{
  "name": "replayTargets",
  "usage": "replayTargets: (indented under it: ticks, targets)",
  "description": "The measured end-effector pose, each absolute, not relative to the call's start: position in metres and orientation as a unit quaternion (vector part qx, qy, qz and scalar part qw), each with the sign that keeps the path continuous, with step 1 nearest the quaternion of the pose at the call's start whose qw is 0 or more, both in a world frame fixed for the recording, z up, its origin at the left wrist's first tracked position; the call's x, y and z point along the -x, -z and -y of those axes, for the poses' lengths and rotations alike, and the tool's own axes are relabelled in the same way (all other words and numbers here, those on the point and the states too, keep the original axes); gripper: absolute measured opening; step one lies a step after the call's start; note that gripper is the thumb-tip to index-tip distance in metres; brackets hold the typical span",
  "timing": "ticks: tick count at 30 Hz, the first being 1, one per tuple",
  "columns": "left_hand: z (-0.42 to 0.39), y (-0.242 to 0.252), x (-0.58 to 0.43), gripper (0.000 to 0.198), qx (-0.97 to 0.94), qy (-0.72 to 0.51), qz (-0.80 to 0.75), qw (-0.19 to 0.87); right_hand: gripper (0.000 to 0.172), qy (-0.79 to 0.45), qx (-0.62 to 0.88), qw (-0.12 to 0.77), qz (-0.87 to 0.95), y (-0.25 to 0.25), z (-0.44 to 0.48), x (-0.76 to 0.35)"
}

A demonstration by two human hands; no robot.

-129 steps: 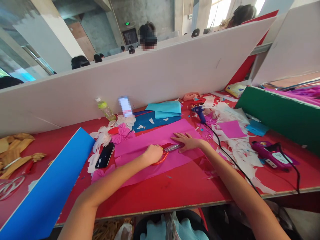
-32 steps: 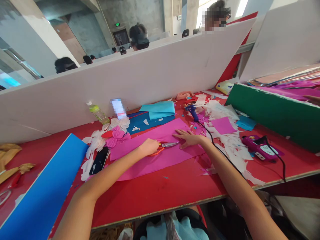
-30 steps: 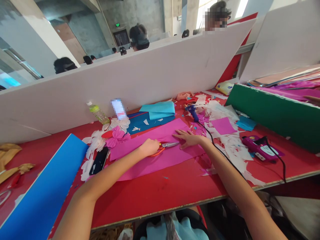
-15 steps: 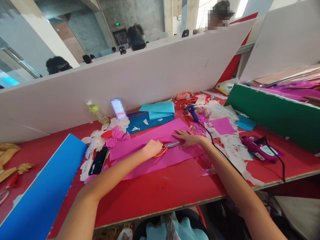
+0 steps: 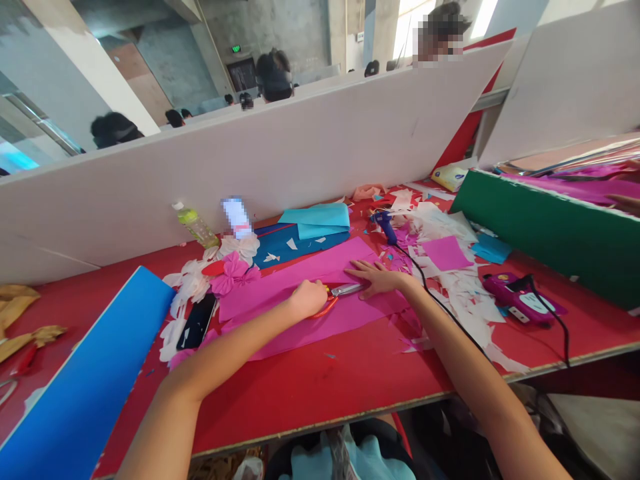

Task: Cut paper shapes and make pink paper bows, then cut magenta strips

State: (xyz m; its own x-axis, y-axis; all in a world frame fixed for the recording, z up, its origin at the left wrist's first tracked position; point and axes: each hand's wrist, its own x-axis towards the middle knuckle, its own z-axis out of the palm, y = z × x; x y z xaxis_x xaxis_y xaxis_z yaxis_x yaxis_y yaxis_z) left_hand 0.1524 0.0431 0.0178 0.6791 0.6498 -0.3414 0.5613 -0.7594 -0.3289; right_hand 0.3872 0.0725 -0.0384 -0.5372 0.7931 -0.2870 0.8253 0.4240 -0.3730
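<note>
Magenta paper point(image 5: 300, 333) lies in long pieces across the middle of the red table. My left hand point(image 5: 309, 299) is closed round the orange and yellow handles of the scissors point(image 5: 345, 290), whose metal blades point right over the paper. My right hand point(image 5: 376, 277) lies with its fingers spread on the right part of the paper, beside the blade tips. Pink and white paper flowers point(image 5: 235, 273) sit to the left of the paper. Behind it are teal paper point(image 5: 325, 220) and a darker blue sheet point(image 5: 300, 247).
A blue glue gun point(image 5: 385, 227) with a black cable lies at the right, among white scraps point(image 5: 460, 293). A purple box point(image 5: 525, 300) stands further right. A bottle point(image 5: 196, 225), phone point(image 5: 197, 321), blue panel point(image 5: 95, 373) and green panel point(image 5: 545, 233) are also on the table.
My left hand has moved very slightly to the right with the scissors. My right hand has stayed in place on the paper.
</note>
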Motion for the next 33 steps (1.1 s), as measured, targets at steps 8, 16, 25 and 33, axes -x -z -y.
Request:
replayTargets:
  ticks: [8,16,25,33]
  targets:
    - [-0.044,-0.007,-0.151,0.031,0.925,-0.168,0.327,0.099,0.091,0.241,-0.485,0.033,-0.84,0.038,-0.072,-0.387]
    - [-0.045,-0.004,-0.149,0.034,0.931,-0.153,0.314,0.106,0.091,0.247,-0.487,0.024,-0.838,0.041,-0.073,-0.388]
    - [-0.042,-0.01,-0.16,0.025,0.914,-0.221,0.321,0.116,0.091,0.247,-0.487,0.035,-0.837,0.039,-0.073,-0.387]
    - [-0.038,-0.026,-0.159,0.026,0.909,-0.234,0.333,0.085,0.092,0.249,-0.481,0.02,-0.84,0.043,-0.074,-0.389]
